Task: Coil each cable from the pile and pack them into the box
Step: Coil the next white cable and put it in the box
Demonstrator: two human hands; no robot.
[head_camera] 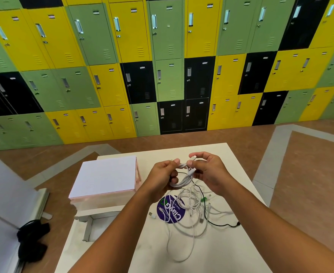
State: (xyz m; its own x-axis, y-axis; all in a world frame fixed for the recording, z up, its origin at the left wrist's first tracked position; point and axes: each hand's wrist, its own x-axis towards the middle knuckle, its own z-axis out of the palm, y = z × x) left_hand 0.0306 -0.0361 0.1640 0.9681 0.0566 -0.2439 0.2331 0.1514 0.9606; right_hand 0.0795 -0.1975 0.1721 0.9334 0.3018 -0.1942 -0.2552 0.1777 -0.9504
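Note:
A white cable [184,179] hangs in loops above the white table [221,253]. My left hand [161,179] grips the looped bundle from the left. My right hand [209,172] pinches the cable's plug end between thumb and forefinger at the top of the loops. Below the hands, a tangled pile of white cables [191,211] lies on the table, with a black cable [219,224] running through it. The box [105,178], pale pink with a white top, stands on the table's far left; its lid looks closed.
A round purple sticker [171,212] lies under the pile. A loose white plug [152,215] rests at its left. Black cloth-like things [33,241] sit on the floor at left by a grey panel [2,194]. Lockers [162,66] fill the far wall.

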